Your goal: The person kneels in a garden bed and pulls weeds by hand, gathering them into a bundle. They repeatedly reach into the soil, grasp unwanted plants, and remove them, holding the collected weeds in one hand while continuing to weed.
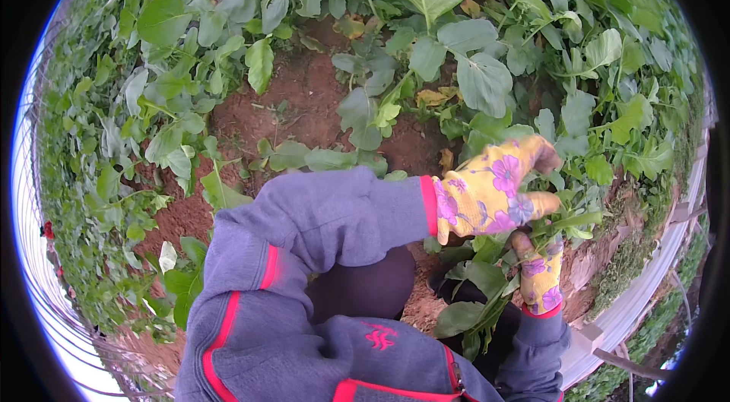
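My right hand (542, 278), in a yellow floral knit glove, grips a bunch of leafy greens (485, 288). The cut or pulled stems (576, 221) poke out past the thumb, and the leaves hang down in front of my knees. My left hand (496, 191), gloved to match, reaches across from the left just above those stems. Its fingers and thumb are spread, with nothing visible between them; slight blur covers the fingertips. Close beyond the left hand stand rooted leafy plants (482, 77).
Reddish bare soil (302, 94) shows between the plants ahead. Dense greens (165, 60) spread left and right. A pale raised rail (633, 305) borders the bed at right, with a pipe (630, 363) near it. My knee (365, 282) is bent below the left sleeve.
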A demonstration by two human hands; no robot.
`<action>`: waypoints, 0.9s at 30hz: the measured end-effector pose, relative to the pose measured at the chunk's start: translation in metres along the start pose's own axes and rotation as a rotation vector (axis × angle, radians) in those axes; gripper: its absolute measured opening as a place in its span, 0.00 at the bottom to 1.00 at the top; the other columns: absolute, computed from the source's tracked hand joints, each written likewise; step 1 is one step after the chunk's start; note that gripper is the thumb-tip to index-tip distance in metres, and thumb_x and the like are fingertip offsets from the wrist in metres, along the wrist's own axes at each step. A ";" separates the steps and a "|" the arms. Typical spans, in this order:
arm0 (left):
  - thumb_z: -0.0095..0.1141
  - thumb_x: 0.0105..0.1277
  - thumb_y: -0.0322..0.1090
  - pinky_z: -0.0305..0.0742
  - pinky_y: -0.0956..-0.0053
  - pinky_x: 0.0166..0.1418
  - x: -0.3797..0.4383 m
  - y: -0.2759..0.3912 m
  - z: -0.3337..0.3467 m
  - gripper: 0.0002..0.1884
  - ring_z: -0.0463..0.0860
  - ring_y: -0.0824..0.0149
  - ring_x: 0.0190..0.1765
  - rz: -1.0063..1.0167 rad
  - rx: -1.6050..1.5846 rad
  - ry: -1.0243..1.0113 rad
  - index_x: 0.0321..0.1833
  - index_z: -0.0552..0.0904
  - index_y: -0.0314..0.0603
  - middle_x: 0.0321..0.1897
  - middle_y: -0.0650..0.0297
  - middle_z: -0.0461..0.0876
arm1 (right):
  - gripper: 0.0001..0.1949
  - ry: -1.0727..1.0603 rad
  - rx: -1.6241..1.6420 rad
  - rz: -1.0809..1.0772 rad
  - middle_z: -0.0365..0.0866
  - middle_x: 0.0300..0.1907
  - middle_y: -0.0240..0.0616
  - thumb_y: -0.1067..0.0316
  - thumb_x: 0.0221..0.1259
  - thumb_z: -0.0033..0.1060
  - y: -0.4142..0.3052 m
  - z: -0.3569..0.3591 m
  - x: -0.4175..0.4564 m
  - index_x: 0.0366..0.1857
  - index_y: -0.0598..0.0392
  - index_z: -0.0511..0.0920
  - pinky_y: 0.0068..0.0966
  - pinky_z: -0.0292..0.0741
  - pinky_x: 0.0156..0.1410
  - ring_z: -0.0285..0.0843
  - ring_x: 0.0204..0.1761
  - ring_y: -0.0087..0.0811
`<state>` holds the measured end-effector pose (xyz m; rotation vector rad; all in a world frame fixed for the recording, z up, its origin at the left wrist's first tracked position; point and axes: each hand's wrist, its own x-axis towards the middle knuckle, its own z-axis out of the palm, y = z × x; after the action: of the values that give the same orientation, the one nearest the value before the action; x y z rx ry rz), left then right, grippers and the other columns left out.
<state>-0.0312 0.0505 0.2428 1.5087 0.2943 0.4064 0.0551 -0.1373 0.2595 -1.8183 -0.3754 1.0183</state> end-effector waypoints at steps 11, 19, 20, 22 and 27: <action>0.61 0.61 0.39 0.72 0.60 0.60 0.041 -0.192 -0.220 0.19 0.79 0.48 0.56 -0.527 0.945 0.775 0.53 0.78 0.37 0.51 0.46 0.81 | 0.17 0.053 -0.170 0.264 0.78 0.31 0.34 0.67 0.54 0.65 -0.005 -0.014 0.019 0.47 0.61 0.76 0.19 0.67 0.23 0.71 0.21 0.22; 0.59 0.64 0.39 0.76 0.59 0.57 0.084 -0.218 -0.235 0.30 0.83 0.53 0.54 -0.980 0.739 0.516 0.70 0.68 0.50 0.52 0.53 0.83 | 0.16 0.055 -0.194 0.242 0.78 0.31 0.35 0.68 0.56 0.63 -0.002 -0.022 0.033 0.46 0.60 0.75 0.19 0.67 0.23 0.72 0.21 0.23; 0.54 0.66 0.35 0.75 0.61 0.59 0.084 -0.238 -0.245 0.32 0.83 0.53 0.55 -0.915 0.854 0.473 0.74 0.64 0.60 0.54 0.55 0.82 | 0.16 0.040 -0.164 0.254 0.78 0.31 0.35 0.68 0.56 0.63 -0.002 -0.023 0.034 0.46 0.61 0.75 0.19 0.67 0.23 0.72 0.21 0.23; 0.51 0.67 0.33 0.76 0.61 0.59 0.085 -0.235 -0.249 0.31 0.82 0.54 0.56 -0.872 1.033 0.390 0.74 0.64 0.62 0.55 0.55 0.82 | 0.16 0.018 -0.108 0.281 0.78 0.31 0.35 0.68 0.56 0.64 -0.001 -0.027 0.035 0.46 0.61 0.75 0.19 0.68 0.23 0.73 0.22 0.23; 0.49 0.68 0.32 0.75 0.61 0.59 0.087 -0.233 -0.270 0.28 0.81 0.54 0.58 -0.810 1.402 0.163 0.72 0.67 0.62 0.56 0.56 0.82 | 0.17 0.068 -0.122 0.244 0.79 0.31 0.35 0.67 0.57 0.65 0.009 -0.030 0.039 0.48 0.61 0.74 0.19 0.67 0.23 0.73 0.21 0.23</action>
<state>-0.0522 0.3273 0.0031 2.4725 1.4695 -0.4734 0.1001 -0.1346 0.2386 -2.0394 -0.1803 1.1162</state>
